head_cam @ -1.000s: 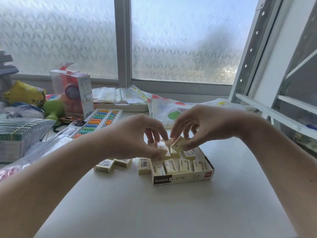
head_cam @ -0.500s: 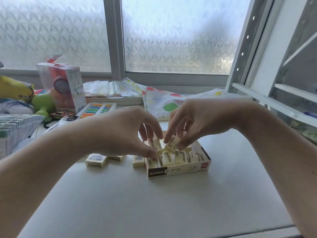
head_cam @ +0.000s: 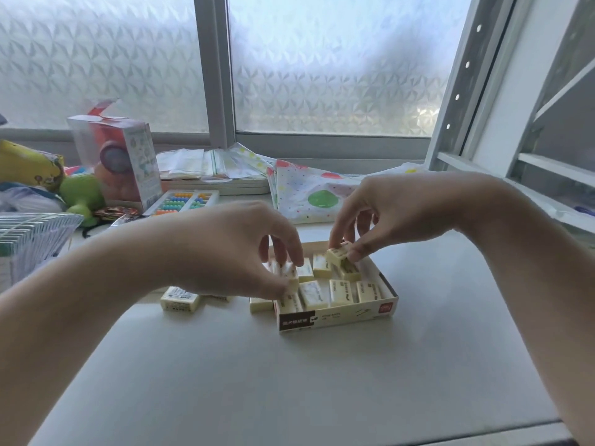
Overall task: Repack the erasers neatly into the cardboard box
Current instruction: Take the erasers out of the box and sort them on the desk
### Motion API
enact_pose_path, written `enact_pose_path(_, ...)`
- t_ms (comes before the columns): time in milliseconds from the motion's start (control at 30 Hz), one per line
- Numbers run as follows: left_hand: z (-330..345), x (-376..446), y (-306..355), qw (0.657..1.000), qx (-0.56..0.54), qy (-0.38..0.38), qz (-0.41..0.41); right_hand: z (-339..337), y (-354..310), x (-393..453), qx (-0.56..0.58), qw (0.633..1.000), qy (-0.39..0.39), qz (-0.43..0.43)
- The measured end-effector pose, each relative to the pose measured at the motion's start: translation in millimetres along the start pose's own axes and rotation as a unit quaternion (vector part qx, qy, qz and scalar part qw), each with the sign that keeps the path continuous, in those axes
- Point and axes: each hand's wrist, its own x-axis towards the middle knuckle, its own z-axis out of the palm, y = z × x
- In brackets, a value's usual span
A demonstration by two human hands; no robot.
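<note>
A shallow cardboard box (head_cam: 338,318) lies open on the white table, holding several cream erasers (head_cam: 341,292) in rows. My left hand (head_cam: 235,249) hovers over the box's left end, thumb and fingers pinching an eraser (head_cam: 291,276) there. My right hand (head_cam: 386,214) is over the back right of the box, its fingertips gripping a tilted eraser (head_cam: 338,255) just above the back row. Loose erasers lie on the table left of the box: one (head_cam: 180,298) further out, another (head_cam: 260,305) against the box side.
A colourful bead abacus (head_cam: 183,201), a clear toy box (head_cam: 119,156), a green toy (head_cam: 82,196) and stacked packets (head_cam: 29,233) crowd the back left. Spotted paper (head_cam: 309,194) lies behind the box. A white shelf frame (head_cam: 515,123) stands at the right.
My right hand has carried its eraser to the right and down toward the back right of the box. My left hand has stayed at the box's left end. The camera has shifted slightly.
</note>
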Motion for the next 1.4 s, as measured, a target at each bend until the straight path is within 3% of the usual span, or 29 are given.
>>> enact_pose_path(633, -10, -1, -1, 0.998, -0.042, -0.027, 0.031, 4, -3, 3, -0.011, 1.0, 0.019, 0.005)
enact_pose_path(733, -31, 0, -21, 0.994, -0.08, 0.075, 0.006, 3, -1, 4, 0.013, 0.999, 0.035, -0.004)
enact_pose_path(833, -49, 0, -54, 0.981, -0.057, 0.179, -0.044, 3, -8, 4, 0.049, 0.992, 0.106, -0.052)
enact_pose_path(933, -47, 3, -73, 0.99, 0.006, 0.099, -0.096, 17, -23, 16, 0.091, 0.971, 0.198, -0.101)
enact_pose_path(1033, -35, 11, -76, 0.991, 0.059, 0.007, -0.116, 38, -43, 34, 0.08, 0.964, 0.23, -0.107)
enact_pose_path(1200, -19, 15, -69, 0.993, 0.052, -0.017, -0.106, 53, -73, 38, 0.037, 0.981, 0.133, -0.133)
enact_pose_path(1400, -14, 15, -63, 0.994, 0.04, 0.015, -0.105, 50, -75, 27, -0.045, 0.99, 0.059, -0.116)
